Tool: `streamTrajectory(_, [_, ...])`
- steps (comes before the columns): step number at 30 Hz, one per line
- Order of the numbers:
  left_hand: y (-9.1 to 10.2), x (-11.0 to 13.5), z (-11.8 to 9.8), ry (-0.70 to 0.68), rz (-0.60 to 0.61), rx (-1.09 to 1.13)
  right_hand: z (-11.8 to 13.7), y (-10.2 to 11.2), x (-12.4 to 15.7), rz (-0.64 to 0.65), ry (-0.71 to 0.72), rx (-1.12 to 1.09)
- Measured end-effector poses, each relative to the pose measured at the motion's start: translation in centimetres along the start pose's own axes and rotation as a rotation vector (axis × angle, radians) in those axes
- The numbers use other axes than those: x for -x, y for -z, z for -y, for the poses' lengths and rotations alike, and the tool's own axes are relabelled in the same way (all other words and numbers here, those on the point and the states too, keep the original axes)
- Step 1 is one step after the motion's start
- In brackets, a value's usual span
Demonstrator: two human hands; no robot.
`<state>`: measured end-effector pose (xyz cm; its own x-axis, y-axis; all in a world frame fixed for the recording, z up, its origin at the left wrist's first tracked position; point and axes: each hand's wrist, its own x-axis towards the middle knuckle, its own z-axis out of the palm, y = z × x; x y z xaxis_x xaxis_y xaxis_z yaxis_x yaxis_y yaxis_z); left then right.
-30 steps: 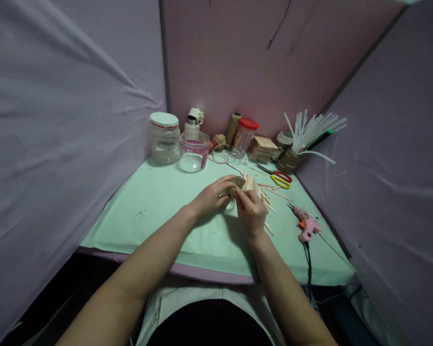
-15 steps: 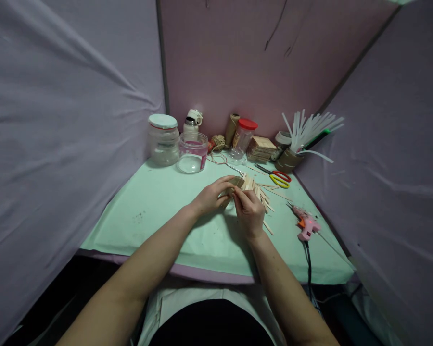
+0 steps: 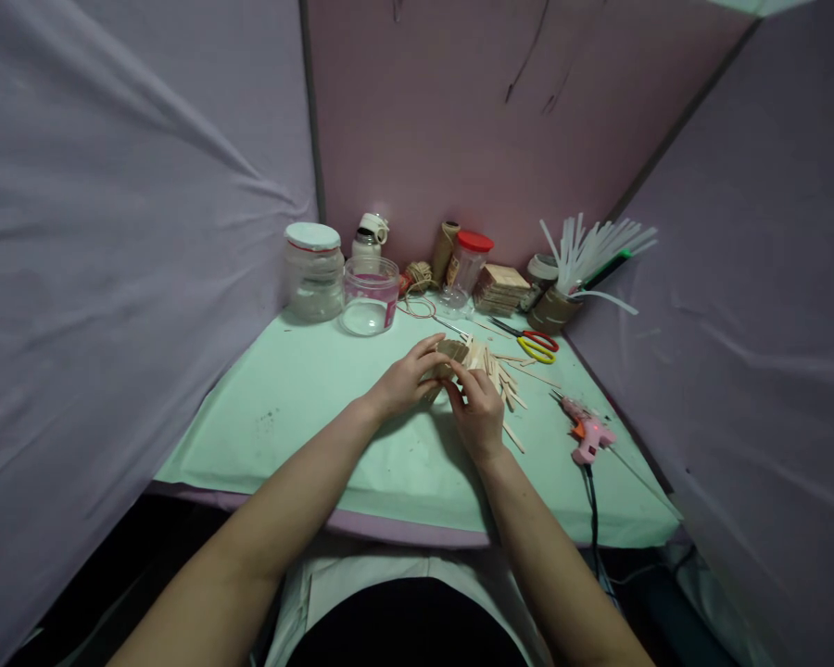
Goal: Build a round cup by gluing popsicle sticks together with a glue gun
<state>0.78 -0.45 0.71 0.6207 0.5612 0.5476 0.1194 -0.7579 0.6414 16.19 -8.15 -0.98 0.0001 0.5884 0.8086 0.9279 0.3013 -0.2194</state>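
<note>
Brown piece (image 3: 454,351) between left hand (image 3: 403,382) and right hand (image 3: 480,414); left gripping, right seemingly touching.

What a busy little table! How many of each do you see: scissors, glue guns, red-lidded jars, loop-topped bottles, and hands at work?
Scissors: 1 pair
Glue gun: 1
Red-lidded jar: 1
Loop-topped bottle: 1
Hands: 2, the left hand and the right hand
Total: 6
</note>
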Motion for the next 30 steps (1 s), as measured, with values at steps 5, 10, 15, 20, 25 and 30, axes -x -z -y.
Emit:
streamTrajectory(5, [-0.5,0.5,0.5,0.081,0.040,0.009,-0.2,-0.1,0.1,-0.002,0.003,-0.018])
streamTrajectory(10, [-1.2,0.8,1.7,0.090,0.054,0.047,-0.3,-0.1,0.2,0.021,-0.024,-0.045])
streamTrajectory(15, [-1.3,0.7,2.0,0.063,0.039,0.093,-0.4,-0.2,0.3,0.023,-0.024,-0.052])
streamTrajectory(20, [-1.3,0.6,2.0,0.076,0.013,0.167,-0.4,-0.2,0.3,0.005,-0.024,-0.077])
streamTrajectory(25, [-1.0,0.3,2.0,0.307,0.138,0.120,-0.5,-0.3,0.4,0.005,-0.040,-0.112])
streamTrajectory(30, [-0.7,-0.1,1.9,0.332,0.188,0.068,-0.7,-0.3,0.5,0.015,-0.046,-0.120])
